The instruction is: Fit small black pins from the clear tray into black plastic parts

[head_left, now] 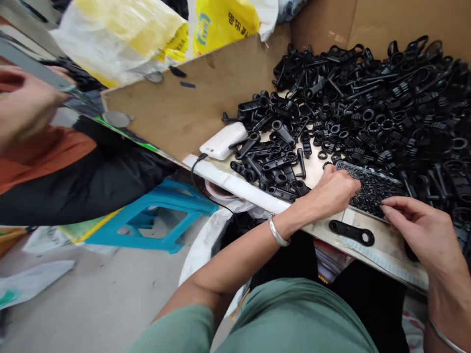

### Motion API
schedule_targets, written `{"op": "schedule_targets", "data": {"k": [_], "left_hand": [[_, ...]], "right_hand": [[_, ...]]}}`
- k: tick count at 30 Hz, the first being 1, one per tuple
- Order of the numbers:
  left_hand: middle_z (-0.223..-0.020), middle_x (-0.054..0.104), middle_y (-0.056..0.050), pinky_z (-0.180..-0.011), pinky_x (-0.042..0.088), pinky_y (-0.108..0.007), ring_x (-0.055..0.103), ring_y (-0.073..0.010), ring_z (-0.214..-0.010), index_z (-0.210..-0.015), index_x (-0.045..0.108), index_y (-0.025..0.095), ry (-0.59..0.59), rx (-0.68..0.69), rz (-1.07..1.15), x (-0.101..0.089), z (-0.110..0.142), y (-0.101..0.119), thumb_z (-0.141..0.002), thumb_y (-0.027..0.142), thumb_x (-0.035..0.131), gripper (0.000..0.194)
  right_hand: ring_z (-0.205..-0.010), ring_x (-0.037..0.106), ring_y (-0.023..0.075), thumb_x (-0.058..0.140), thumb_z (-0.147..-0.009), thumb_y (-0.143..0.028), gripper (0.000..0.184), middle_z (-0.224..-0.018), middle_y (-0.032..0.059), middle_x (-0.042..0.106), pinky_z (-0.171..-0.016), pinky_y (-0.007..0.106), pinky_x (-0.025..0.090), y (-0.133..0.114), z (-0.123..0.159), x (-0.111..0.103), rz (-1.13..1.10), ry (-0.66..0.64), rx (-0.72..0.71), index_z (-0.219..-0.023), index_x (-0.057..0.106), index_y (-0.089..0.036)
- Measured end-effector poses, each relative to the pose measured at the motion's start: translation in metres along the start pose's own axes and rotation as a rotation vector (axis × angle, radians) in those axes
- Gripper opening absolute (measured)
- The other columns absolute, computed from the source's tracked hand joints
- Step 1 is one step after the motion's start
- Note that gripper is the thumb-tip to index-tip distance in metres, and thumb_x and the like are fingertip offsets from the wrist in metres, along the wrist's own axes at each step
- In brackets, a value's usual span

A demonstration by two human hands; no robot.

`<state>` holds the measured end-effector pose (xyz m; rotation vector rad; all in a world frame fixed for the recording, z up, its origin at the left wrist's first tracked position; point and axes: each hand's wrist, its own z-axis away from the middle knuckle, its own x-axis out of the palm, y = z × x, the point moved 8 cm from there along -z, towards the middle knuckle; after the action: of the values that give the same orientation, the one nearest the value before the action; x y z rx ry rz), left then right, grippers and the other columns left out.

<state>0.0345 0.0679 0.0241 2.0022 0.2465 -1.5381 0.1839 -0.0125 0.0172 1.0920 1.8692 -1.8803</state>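
Observation:
A shallow clear tray [379,189] full of tiny black pieces lies near the front of the worktop. At its left end my left hand [333,192], with a silver bangle at the wrist, is closed with curled fingers; what it holds is hidden. My right hand [423,228] is closed in a pinch by the tray's front right corner, and I cannot make out what lies between thumb and fingers. A long black plastic part [351,233] with a ring-shaped end rests on the front edge of the worktop, between the two hands and in front of the tray.
Black plastic parts [368,98] are heaped across the worktop. A white power bank [224,140] with a cable sits at the left, by a wooden side board [165,113]. A blue stool [147,220] stands on the floor. A co-worker's hand [29,103] shows at far left.

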Motion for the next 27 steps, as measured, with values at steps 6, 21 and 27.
{"op": "schedule_targets", "data": {"k": [6,21,27], "left_hand": [[-0.080,0.075,-0.001,-0.079,0.049,-0.027,0.067,-0.0143,-0.077,-0.080,0.074,0.016,0.143,-0.099,0.434,-0.008,0.004,-0.009,-0.083,0.005,0.057,0.020],[-0.081,0.073,0.001,-0.076,0.053,-0.023,0.065,-0.0108,-0.077,-0.080,0.071,0.016,0.404,-0.142,0.817,-0.019,0.036,0.002,-0.078,0.004,0.068,0.012],[-0.082,0.073,0.001,-0.078,0.053,-0.025,0.065,-0.0119,-0.078,-0.080,0.071,0.016,0.414,-0.135,0.819,-0.019,0.039,0.004,-0.077,0.004,0.068,0.012]], "right_hand": [[-0.051,0.058,0.0113,0.079,-0.074,-0.038,0.023,-0.064,0.0003,0.067,-0.051,0.023,0.050,-0.003,0.003,0.009,-0.319,-0.006,0.132,-0.090,0.077,-0.021],[-0.055,0.062,0.0115,0.089,-0.064,-0.031,0.024,-0.067,0.0011,0.070,-0.053,0.022,0.053,-0.012,0.017,0.026,-0.694,-0.004,0.163,-0.082,0.077,-0.021],[-0.054,0.062,0.0096,0.090,-0.062,-0.028,0.023,-0.066,-0.0001,0.069,-0.053,0.019,0.053,-0.013,0.020,0.028,-0.746,-0.007,0.175,-0.080,0.077,-0.022]]}}
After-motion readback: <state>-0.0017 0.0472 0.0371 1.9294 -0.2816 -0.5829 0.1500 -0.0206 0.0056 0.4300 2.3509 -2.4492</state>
